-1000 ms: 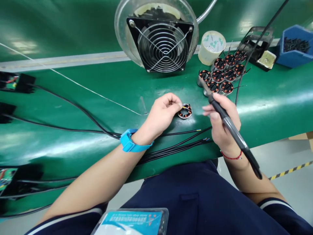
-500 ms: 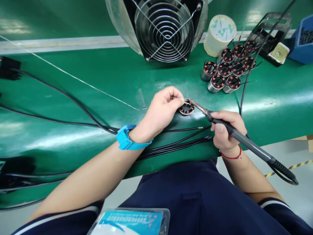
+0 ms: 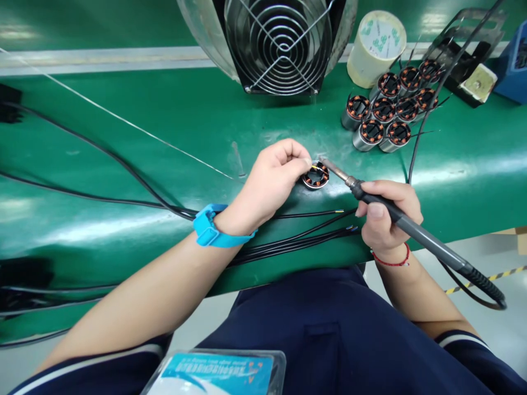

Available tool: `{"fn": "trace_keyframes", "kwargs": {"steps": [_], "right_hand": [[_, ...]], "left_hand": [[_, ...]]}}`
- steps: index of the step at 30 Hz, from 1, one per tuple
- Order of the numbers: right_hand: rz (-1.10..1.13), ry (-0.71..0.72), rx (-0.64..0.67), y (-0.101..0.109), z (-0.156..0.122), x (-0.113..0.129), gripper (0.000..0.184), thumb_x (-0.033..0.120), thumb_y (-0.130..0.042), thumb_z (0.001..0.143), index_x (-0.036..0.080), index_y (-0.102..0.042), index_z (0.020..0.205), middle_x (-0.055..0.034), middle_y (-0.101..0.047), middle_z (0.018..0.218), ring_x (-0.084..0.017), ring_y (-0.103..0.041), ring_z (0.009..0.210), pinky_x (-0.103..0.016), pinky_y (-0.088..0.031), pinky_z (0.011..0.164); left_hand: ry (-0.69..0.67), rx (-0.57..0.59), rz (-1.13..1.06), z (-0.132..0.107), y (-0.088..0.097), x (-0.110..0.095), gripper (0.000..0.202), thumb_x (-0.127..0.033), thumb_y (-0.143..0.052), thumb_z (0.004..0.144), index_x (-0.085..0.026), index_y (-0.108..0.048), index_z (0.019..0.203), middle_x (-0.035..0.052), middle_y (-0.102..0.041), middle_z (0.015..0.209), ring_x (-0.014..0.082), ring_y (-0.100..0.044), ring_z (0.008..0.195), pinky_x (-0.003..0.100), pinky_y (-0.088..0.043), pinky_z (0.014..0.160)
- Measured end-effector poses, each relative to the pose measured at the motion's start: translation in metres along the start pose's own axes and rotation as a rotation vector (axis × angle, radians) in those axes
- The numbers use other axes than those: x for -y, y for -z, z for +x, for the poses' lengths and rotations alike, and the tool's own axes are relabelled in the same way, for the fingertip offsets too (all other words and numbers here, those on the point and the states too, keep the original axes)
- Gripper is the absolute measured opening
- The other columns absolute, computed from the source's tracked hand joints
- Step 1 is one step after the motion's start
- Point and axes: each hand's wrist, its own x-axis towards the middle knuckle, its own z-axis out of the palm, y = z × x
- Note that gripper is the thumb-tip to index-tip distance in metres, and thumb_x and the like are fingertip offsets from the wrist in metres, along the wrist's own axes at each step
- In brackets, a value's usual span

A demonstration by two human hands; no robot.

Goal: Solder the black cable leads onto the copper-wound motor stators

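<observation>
holding soldering iron [image 3: 432,242] in right hand [image 3: 389,216], fingers wrapped round handle. left hand [image 3: 280,175] fingers pinch a yellow wire [image 3: 314,167] at the coil ring [image 3: 316,186] on the tabletop [image 3: 197,104]. iron looks light, stiff; tip probably hot, hold handle only. long axis slants, tip up-left at ring's far edge; contact unclear.

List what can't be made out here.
All in the head view:
Pinched end of the yellow wire: hidden by the left hand.
Whether the soldering iron touches the coil ring: too small.
Fan: top cut off by the upper edge.
Badge print: too blurred.
</observation>
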Motion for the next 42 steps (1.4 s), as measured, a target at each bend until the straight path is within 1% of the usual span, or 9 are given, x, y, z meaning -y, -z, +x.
{"fn": "trace_keyframes", "kwargs": {"steps": [11,15,17,22,25,27,30,37,42], "right_hand": [[0.033,0.005,0.039,0.001,0.000,0.001,0.020,0.042,-0.058,0.104,0.032,-0.073,0.112,-0.0010,-0.078,0.095,-0.020,-0.077,0.075,-0.035,-0.065,0.066],[0.006,0.063,-0.034,-0.001,-0.001,-0.003,0.023,0.043,-0.060,0.103,0.030,-0.071,0.118,-0.0001,-0.076,0.101,-0.020,-0.079,0.082,-0.035,-0.067,0.070],[-0.015,0.047,0.008,-0.002,0.000,-0.005,0.026,0.042,-0.061,0.102,0.032,-0.067,0.126,0.0002,-0.076,0.102,-0.020,-0.079,0.084,-0.038,-0.069,0.075],[0.069,-0.106,0.243,0.000,0.021,-0.005,0.043,0.035,-0.055,0.107,0.035,-0.049,0.149,-0.0031,-0.065,0.146,-0.019,-0.079,0.106,-0.033,-0.070,0.082],[-0.002,-0.097,0.420,0.005,0.046,0.000,0.034,0.025,-0.052,0.106,0.028,-0.055,0.140,-0.0004,-0.075,0.120,-0.016,-0.078,0.098,-0.034,-0.068,0.090],[-0.094,-0.095,0.528,0.007,0.060,0.002,0.031,0.020,-0.055,0.101,0.025,-0.057,0.132,-0.0006,-0.075,0.104,-0.019,-0.076,0.099,-0.039,-0.065,0.095],[-0.101,-0.122,0.611,0.001,0.067,-0.004,0.041,0.016,-0.060,0.094,0.028,-0.054,0.133,-0.0027,-0.072,0.112,-0.023,-0.074,0.105,-0.043,-0.062,0.099],[0.192,-0.166,0.528,-0.029,0.046,-0.041,0.044,0.020,-0.054,0.093,0.023,-0.046,0.137,0.0003,-0.068,0.099,-0.015,-0.070,0.092,-0.032,-0.060,0.090],[0.379,-0.218,0.521,-0.032,0.046,-0.055,0.043,0.028,-0.062,0.094,0.021,-0.046,0.134,0.0032,-0.068,0.092,-0.012,-0.070,0.085,-0.027,-0.060,0.085]], "left_hand": [[0.031,-0.013,-0.027,0.000,-0.003,-0.002,0.020,-0.003,-0.054,0.078,-0.019,-0.053,0.067,-0.0047,-0.047,0.056,0.0088,-0.038,0.052,0.024,-0.032,0.052],[0.030,-0.015,-0.021,0.000,-0.003,-0.001,0.019,-0.004,-0.055,0.079,-0.019,-0.054,0.068,-0.0048,-0.047,0.057,0.0088,-0.037,0.051,0.024,-0.032,0.052],[0.033,-0.021,-0.022,0.000,-0.002,-0.001,0.018,-0.004,-0.055,0.078,-0.019,-0.054,0.068,-0.0051,-0.046,0.056,0.0090,-0.036,0.051,0.024,-0.032,0.052],[0.037,-0.011,-0.024,0.000,-0.003,0.000,0.016,-0.006,-0.057,0.078,-0.019,-0.053,0.068,-0.0054,-0.044,0.056,0.0091,-0.036,0.051,0.024,-0.031,0.051],[0.031,-0.005,-0.026,0.000,-0.002,0.000,0.014,-0.007,-0.057,0.076,-0.019,-0.054,0.069,-0.0057,-0.043,0.056,0.0089,-0.034,0.050,0.024,-0.028,0.050],[0.032,-0.005,-0.026,0.000,-0.002,0.001,0.013,-0.008,-0.057,0.075,-0.019,-0.055,0.069,-0.0057,-0.043,0.055,0.0091,-0.034,0.050,0.024,-0.027,0.049],[0.021,0.002,-0.018,0.000,-0.001,0.002,0.010,-0.011,-0.058,0.073,-0.020,-0.055,0.069,-0.0054,-0.044,0.056,0.0095,-0.034,0.050,0.025,-0.026,0.048],[0.023,0.014,-0.007,0.001,-0.001,0.003,0.007,-0.016,-0.059,0.070,-0.020,-0.054,0.070,-0.0057,-0.042,0.055,0.0091,-0.033,0.050,0.024,-0.024,0.048],[0.012,0.075,0.016,0.001,0.008,0.003,0.009,-0.021,-0.065,0.070,-0.021,-0.056,0.073,-0.0062,-0.043,0.054,0.0089,-0.033,0.049,0.024,-0.024,0.047]]}}
